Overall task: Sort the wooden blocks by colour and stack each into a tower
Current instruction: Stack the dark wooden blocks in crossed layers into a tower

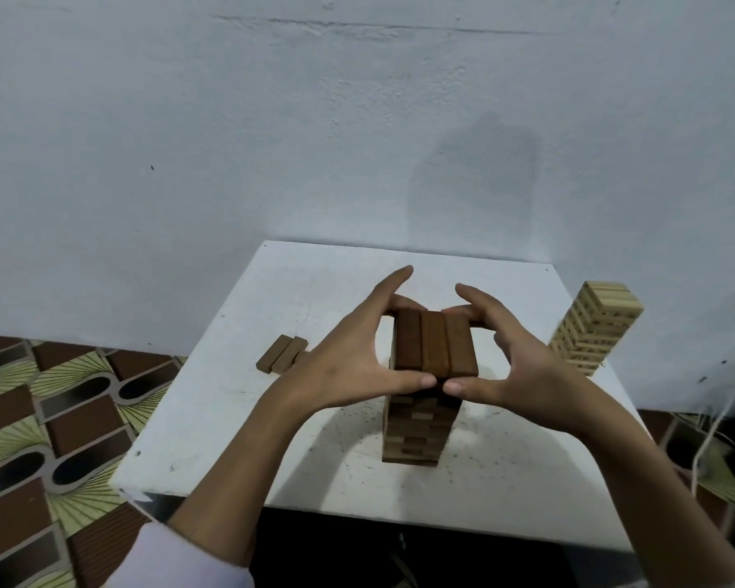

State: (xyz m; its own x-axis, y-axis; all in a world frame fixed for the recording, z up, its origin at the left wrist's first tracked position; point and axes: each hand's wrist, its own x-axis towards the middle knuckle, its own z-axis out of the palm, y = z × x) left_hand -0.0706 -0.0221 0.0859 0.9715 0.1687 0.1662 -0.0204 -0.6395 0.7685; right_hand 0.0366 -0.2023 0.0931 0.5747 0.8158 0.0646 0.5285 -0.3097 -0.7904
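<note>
A tall tower of dark brown blocks [416, 422] stands in the middle of the white table [230, 439]. Its top layer [436, 345] is three brown blocks side by side. My left hand [349, 367] and my right hand [522, 367] hold this layer from both sides. Both thumbs press its near end and the curled fingers reach round its far end, while each index finger points up and away. A finished tower of light wooden blocks [595, 328] stands at the table's right edge. Two loose brown blocks [282, 354] lie together to the left of my left hand.
The table stands against a pale wall [357, 120]. A patterned brown and green floor [39, 418] shows to the left and right of it. A thin cord [713, 426] hangs by the table's right side, near the light tower.
</note>
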